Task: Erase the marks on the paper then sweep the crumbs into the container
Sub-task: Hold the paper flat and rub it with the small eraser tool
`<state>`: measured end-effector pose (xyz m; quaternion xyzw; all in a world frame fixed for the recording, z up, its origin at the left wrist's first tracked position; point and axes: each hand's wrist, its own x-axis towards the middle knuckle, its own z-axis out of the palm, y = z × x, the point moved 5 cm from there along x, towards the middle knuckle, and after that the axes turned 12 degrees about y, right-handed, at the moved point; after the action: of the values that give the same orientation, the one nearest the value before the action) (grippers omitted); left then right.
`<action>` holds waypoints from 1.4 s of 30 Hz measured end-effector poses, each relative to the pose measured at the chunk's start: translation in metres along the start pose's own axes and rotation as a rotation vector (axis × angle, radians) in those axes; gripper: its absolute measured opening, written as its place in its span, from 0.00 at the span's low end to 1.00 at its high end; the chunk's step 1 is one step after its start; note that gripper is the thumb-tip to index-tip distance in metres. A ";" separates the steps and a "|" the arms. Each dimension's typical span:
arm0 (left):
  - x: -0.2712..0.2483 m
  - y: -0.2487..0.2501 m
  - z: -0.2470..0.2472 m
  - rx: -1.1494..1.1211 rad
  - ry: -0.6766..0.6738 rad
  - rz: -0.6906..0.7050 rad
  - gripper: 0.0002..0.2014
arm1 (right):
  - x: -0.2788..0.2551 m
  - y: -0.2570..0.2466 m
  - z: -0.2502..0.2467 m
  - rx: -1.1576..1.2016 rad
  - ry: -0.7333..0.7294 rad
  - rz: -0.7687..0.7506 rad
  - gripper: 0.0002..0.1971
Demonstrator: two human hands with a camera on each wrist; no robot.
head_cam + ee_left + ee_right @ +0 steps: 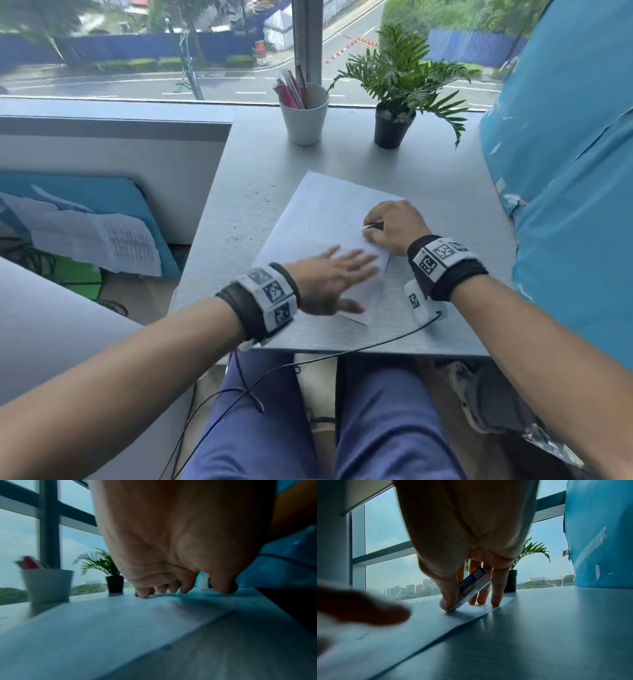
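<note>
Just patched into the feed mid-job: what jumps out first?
Both hands on the paper at the table's middle: the left hand flat on its near corner, the right hand pinching an eraser tilted onto the sheet. Behind stand a white cup of pens and a potted plant by the window.

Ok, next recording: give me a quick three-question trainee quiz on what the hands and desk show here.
1. True or false: the left hand lies flat on the paper.
2. What does the right hand pinch against the sheet?
A. a pencil
B. an eraser
C. a cloth
3. Fill in: the dark crumbs on the table lie to the ___ of the paper in the head view.

Key: 1 true; 2 B; 3 left.
</note>
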<state>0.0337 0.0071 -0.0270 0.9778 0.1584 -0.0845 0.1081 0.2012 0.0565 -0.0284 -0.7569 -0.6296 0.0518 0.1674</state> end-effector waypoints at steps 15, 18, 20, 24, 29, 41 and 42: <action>-0.012 -0.003 0.011 0.003 0.011 -0.112 0.46 | 0.000 -0.005 -0.004 -0.019 -0.041 0.006 0.09; 0.004 0.004 0.026 -0.066 -0.052 -0.050 0.41 | 0.000 -0.005 -0.006 -0.010 -0.047 0.000 0.10; 0.003 -0.022 0.025 -0.092 -0.032 -0.146 0.40 | -0.001 -0.004 -0.004 0.004 -0.054 0.011 0.10; -0.019 -0.094 0.010 -0.055 -0.066 -0.518 0.47 | -0.001 -0.001 -0.001 0.015 -0.047 0.058 0.11; -0.013 -0.099 -0.005 0.093 -0.002 -0.631 0.54 | 0.002 -0.001 0.002 0.012 -0.068 0.094 0.13; 0.003 -0.128 -0.004 0.013 -0.046 -0.759 0.53 | 0.003 0.006 -0.004 0.003 -0.055 0.104 0.11; -0.003 -0.135 -0.008 0.066 -0.051 -0.850 0.55 | 0.003 0.006 -0.003 0.009 -0.058 0.101 0.10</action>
<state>-0.0124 0.1332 -0.0440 0.8262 0.5417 -0.1506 0.0361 0.2081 0.0581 -0.0269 -0.7850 -0.5951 0.0850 0.1499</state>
